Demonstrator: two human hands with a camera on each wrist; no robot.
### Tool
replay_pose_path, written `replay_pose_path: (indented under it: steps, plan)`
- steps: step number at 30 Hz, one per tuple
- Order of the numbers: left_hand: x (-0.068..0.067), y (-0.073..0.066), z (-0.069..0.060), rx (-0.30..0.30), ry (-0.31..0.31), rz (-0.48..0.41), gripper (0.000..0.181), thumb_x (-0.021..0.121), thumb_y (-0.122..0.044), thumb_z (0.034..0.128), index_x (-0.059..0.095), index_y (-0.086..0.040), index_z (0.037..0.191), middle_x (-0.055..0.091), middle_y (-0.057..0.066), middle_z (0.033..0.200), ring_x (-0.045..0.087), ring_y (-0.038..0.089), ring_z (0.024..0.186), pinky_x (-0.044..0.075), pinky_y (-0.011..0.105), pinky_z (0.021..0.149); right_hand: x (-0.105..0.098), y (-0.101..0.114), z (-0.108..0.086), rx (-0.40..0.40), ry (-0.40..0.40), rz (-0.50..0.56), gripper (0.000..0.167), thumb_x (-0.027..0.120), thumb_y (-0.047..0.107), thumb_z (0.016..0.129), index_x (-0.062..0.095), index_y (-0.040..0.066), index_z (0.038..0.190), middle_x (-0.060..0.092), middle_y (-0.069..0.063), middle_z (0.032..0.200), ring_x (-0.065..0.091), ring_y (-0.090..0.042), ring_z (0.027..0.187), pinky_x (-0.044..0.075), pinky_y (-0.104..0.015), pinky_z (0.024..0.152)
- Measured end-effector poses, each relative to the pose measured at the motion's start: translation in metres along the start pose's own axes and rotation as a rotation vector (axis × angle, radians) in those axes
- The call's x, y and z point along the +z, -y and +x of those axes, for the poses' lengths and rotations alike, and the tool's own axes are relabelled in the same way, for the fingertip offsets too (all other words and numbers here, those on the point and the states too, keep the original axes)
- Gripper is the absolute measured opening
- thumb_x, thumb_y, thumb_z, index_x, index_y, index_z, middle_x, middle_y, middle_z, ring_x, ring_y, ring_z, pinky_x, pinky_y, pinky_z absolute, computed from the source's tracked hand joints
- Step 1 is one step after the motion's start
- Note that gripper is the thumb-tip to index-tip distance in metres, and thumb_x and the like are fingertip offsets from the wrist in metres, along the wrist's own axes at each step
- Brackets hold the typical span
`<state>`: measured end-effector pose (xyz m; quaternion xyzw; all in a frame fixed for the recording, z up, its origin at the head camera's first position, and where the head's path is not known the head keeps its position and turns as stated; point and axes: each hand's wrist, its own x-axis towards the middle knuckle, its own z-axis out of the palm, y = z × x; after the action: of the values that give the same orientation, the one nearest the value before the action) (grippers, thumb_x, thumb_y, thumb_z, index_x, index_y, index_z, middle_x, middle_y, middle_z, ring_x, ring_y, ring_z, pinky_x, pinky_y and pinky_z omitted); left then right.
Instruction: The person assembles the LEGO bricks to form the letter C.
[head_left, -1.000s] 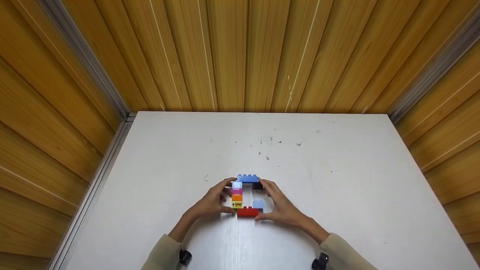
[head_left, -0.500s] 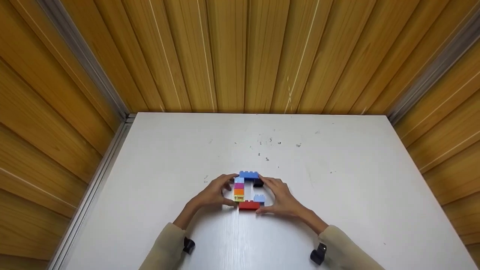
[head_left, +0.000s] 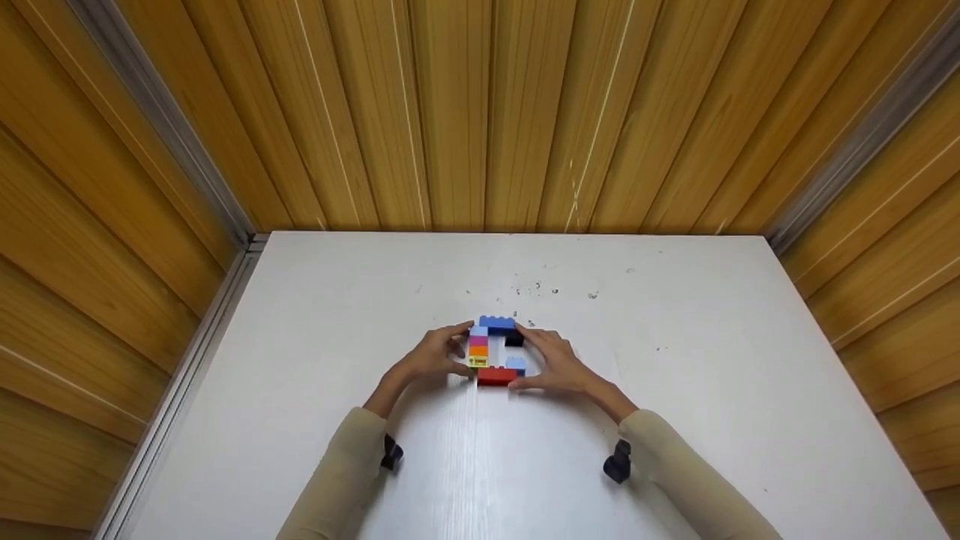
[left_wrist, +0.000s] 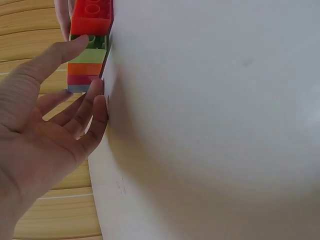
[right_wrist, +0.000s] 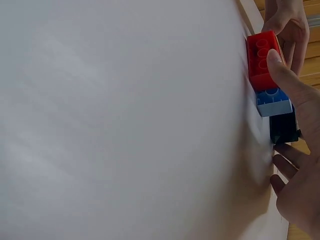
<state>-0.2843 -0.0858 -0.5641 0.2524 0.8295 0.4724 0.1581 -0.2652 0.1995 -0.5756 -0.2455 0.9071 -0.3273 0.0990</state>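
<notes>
A ring of toy building bricks sits on the white table between both hands. Its near side is a red brick [head_left: 495,377], its far side a blue brick [head_left: 497,323]. Light blue, magenta [head_left: 478,340], orange [head_left: 478,351] and yellow-green [head_left: 478,361] bricks form the left side. On the right are a light blue brick [head_left: 515,363] and a black brick [head_left: 514,340], with a gap between them. My left hand [head_left: 433,355] grips the left column, thumb at the yellow-green brick. My right hand [head_left: 559,364] holds the right side, its thumb against the red brick [right_wrist: 261,62].
The white table [head_left: 337,300] has small dark scuffs beyond the bricks. Wood-look panel walls [head_left: 465,112] enclose its back and sides. A metal rail [head_left: 180,382] runs along the left edge. Small black devices [head_left: 617,461] are worn near both cuffs.
Both hands have moved away from the body toward the back of the table, taking the brick ring with them. Their hold looks the same. The head view has shifted slightly.
</notes>
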Motion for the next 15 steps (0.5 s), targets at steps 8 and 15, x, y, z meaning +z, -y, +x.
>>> replay_pose_path:
  steps: [8,15]
  plan:
    - [-0.005,0.003,0.012,-0.082,-0.092,-0.068,0.084,0.079,0.003,0.0831,0.036,0.004,0.155,0.053,0.025,0.149,0.066,0.027,0.096,0.05,0.02,0.073,-0.013,-0.001,0.029,0.024,0.035,0.026,0.111,0.087,0.042,0.078,0.024,0.008,0.162,0.034,-0.021,0.164,0.033,-0.044,0.146,0.024,-0.065,0.119]
    - [-0.008,0.007,0.002,-0.086,-0.158,-0.064,0.073,0.074,-0.002,0.09,0.039,0.004,0.154,0.057,0.028,0.143,0.066,0.029,0.101,0.056,0.033,0.088,-0.017,0.002,0.036,0.048,0.073,0.063,0.105,0.082,0.041,0.085,0.018,0.011,0.164,0.024,-0.018,0.168,0.024,-0.044,0.154,0.019,-0.063,0.123]
